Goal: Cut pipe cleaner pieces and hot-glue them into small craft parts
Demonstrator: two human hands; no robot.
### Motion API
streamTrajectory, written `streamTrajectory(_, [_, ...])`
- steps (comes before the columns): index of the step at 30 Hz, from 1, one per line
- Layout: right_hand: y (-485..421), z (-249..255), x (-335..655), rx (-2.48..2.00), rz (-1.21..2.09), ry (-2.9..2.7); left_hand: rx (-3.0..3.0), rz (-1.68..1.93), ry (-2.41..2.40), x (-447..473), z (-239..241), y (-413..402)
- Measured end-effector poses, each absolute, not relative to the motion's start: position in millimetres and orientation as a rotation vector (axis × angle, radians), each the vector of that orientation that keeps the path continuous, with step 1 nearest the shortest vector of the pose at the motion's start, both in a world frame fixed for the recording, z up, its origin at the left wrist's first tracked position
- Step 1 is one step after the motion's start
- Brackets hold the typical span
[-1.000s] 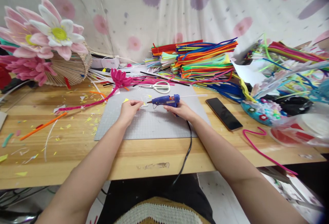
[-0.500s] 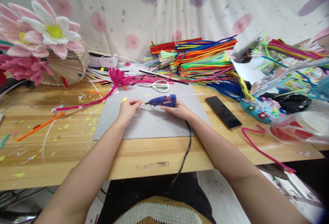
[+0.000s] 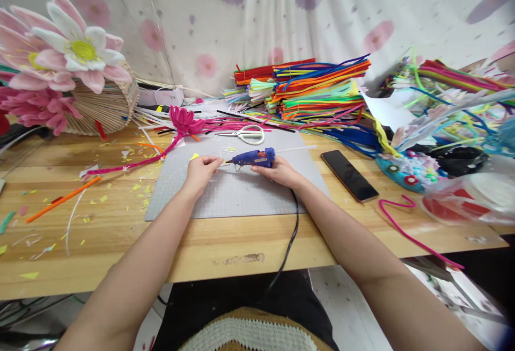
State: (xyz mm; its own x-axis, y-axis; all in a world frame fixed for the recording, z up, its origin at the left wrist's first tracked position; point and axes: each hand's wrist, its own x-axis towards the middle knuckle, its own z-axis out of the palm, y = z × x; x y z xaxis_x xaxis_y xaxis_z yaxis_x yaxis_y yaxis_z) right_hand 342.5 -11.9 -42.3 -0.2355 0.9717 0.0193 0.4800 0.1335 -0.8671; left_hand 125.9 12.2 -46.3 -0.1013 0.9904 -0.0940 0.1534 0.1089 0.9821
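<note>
My right hand (image 3: 279, 172) is wrapped round a blue hot glue gun (image 3: 251, 157), whose nozzle points left. A clear glue stick (image 3: 296, 148) sticks out of its back end, and a black cord (image 3: 293, 233) runs down over the table edge. At the nozzle tip, my left hand (image 3: 204, 171) is closed in a pinch; what its fingertips hold is too small to make out. Both hands are above a grey cutting mat (image 3: 237, 200). Beyond them on the mat lie white-handled scissors (image 3: 251, 134) and small yellow scraps (image 3: 229, 150).
A pink pipe-cleaner flower (image 3: 185, 121) with a long stem lies left of the mat. Bundled pipe cleaners (image 3: 317, 90) are stacked behind. To the right are a phone (image 3: 349, 175) and a plastic-wrapped tub (image 3: 470, 199). A flower-filled basket (image 3: 104, 107) stands far left.
Almost nothing differs. Both hands and the glue gun keep the same position, with only a very slight shift of the whole view.
</note>
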Motion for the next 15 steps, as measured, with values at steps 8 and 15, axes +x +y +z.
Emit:
streamTrajectory(8, [-12.5,-40.2,341.9,-1.388,1.03,-1.782,1.251,1.106,1.437,124.1,-49.7,13.3])
streamTrajectory(15, [-12.0,-40.6,341.6,-1.391,1.013,-1.774,1.264,1.092,1.434,124.4,-50.3,13.2])
